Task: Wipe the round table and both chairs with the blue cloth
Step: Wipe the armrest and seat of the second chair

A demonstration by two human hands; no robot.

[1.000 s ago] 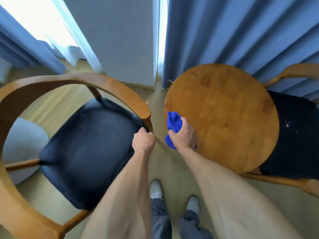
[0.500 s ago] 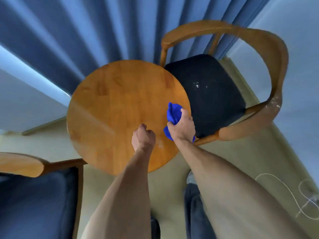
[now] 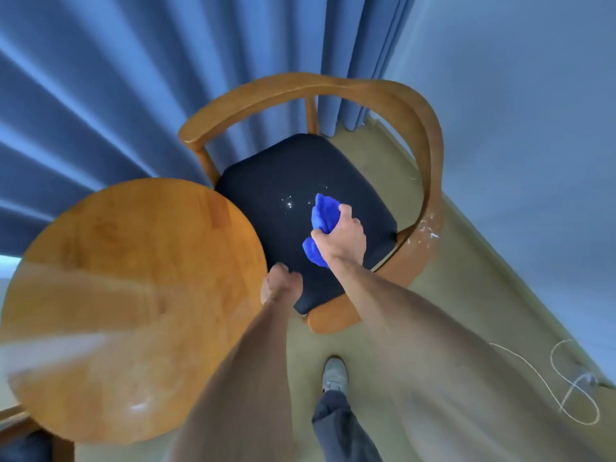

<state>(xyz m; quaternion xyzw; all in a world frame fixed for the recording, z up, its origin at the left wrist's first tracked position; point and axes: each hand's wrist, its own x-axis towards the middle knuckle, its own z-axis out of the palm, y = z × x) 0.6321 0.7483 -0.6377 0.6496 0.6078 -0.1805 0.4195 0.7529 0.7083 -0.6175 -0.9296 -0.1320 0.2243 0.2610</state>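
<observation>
My right hand (image 3: 343, 236) grips the bunched blue cloth (image 3: 321, 213) over the black seat (image 3: 293, 181) of the wooden armchair (image 3: 430, 135). Small white specks lie on the seat just left of the cloth. My left hand (image 3: 280, 286) is curled into a fist and holds nothing, at the seat's near edge beside the round wooden table (image 3: 133, 295). The table fills the lower left. A corner of the second chair (image 3: 20, 441) shows at the bottom left edge.
Blue curtains (image 3: 100, 95) hang behind the table and chair. A pale wall (image 3: 533, 128) runs along the right. A white cable (image 3: 573, 391) loops on the floor at lower right. My shoe (image 3: 335, 373) stands on the beige floor below the chair.
The view has swung right from the first chair past the table to the second chair. My right hand has carried the cloth off the table edge and over the black seat.
</observation>
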